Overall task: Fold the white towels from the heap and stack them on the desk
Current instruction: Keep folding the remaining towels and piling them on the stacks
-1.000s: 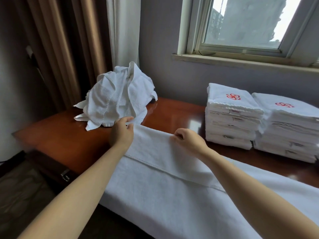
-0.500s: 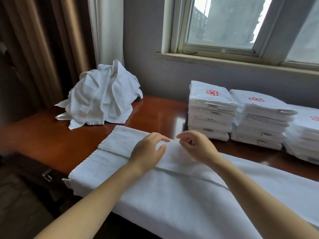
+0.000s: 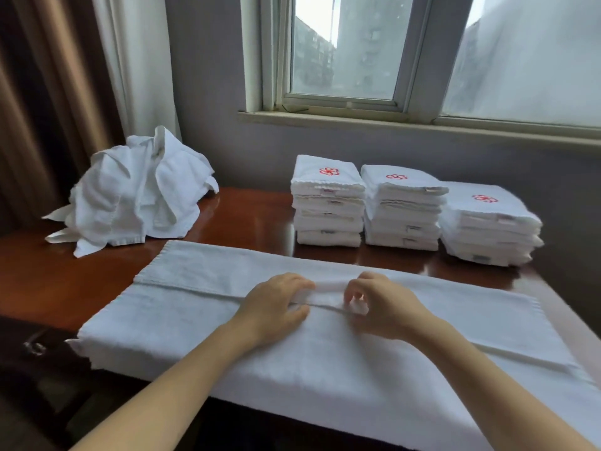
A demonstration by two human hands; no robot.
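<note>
A long white towel (image 3: 182, 297) lies flat along the front of the brown desk (image 3: 247, 216), its far edge folded over toward me. My left hand (image 3: 276, 307) and my right hand (image 3: 383, 307) sit side by side at the towel's middle. Both pinch the folded edge, which bunches into a small ridge between them. A heap of crumpled white towels (image 3: 136, 193) rests at the back left of the desk. Three stacks of folded white towels with red logos stand at the back right, the left stack (image 3: 327, 203), the middle stack (image 3: 401, 209) and the right stack (image 3: 487, 226).
A wall with a window sill (image 3: 390, 123) runs behind the desk. Brown and white curtains (image 3: 81, 76) hang at the left. The towel's near edge hangs over the desk's front. A drawer handle (image 3: 34, 348) shows at the lower left.
My left hand has slid from the towel's left end to its middle, meeting my right hand. Both now pinch the folded edge. The view has shifted right, showing a third stack.
</note>
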